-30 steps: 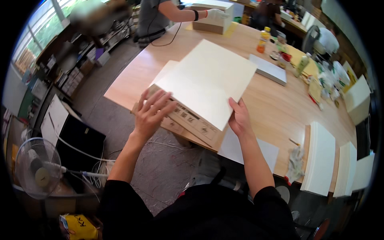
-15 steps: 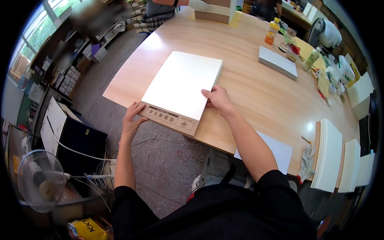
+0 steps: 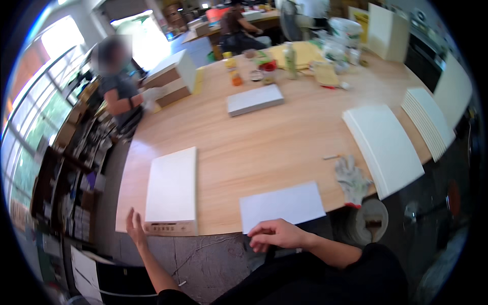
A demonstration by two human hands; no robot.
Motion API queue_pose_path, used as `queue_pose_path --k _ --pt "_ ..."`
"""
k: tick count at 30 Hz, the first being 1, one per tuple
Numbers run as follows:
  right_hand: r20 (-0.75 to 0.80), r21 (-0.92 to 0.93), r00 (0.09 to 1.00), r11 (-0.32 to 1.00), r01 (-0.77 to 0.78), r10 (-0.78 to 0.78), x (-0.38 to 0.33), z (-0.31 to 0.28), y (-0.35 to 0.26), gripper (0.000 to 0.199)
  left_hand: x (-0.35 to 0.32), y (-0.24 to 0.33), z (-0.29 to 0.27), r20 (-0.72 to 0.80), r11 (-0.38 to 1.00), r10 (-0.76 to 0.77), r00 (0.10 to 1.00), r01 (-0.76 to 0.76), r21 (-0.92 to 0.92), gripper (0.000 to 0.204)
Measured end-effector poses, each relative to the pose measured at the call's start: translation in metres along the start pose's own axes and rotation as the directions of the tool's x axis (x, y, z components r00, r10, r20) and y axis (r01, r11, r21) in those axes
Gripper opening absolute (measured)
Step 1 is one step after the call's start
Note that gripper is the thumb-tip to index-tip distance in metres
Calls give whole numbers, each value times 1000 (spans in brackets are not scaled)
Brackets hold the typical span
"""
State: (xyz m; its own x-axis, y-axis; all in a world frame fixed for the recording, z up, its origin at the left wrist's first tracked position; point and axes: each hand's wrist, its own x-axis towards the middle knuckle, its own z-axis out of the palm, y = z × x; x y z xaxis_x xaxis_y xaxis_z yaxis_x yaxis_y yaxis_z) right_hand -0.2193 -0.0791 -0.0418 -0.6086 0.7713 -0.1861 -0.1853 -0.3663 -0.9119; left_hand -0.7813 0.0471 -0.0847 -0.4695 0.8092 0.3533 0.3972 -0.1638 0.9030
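Note:
A thick pad of white paper (image 3: 172, 185) with a printed brown strip along its near edge lies flat at the table's near left. My left hand (image 3: 136, 227) is beside the pad's near left corner, fingers stretched and apart, with nothing in it. Whether it touches the corner is hard to tell. My right hand (image 3: 278, 235) hovers at the table's near edge, by a flat white sheet (image 3: 284, 203). Its fingers are loosely bent and nothing shows in them.
A work glove (image 3: 352, 178) lies near a stack of white boards (image 3: 384, 147) on the right; a bucket (image 3: 369, 223) stands below. Farther back are a grey-edged block of paper (image 3: 255, 99), bottles and bags. A person (image 3: 119, 91) works at the far left beside a big stack (image 3: 175, 76).
Both hands have come off the pad. My right hand has moved right to the white sheet. The view has swung toward the right and the far side of the table.

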Motion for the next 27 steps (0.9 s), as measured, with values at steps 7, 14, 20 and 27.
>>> queue_pose_path --k 7,14,20,27 --pt "-476 54 868 981 189 -141 -130 -50 47 29 -138 227 358 525 802 568 634 -570 -179 40" --pt "-858 -308 314 896 319 -406 -200 -64 46 19 -356 348 541 529 349 809 -257 -515 -783 39" --pt "-552 -741 -15 499 -450 -833 -235 -99 33 11 -387 375 592 533 256 710 -460 -537 -804 55" --pt "-727 -568 73 538 -623 -682 -239 -98 39 21 -389 385 609 509 201 672 -538 -530 -824 44"
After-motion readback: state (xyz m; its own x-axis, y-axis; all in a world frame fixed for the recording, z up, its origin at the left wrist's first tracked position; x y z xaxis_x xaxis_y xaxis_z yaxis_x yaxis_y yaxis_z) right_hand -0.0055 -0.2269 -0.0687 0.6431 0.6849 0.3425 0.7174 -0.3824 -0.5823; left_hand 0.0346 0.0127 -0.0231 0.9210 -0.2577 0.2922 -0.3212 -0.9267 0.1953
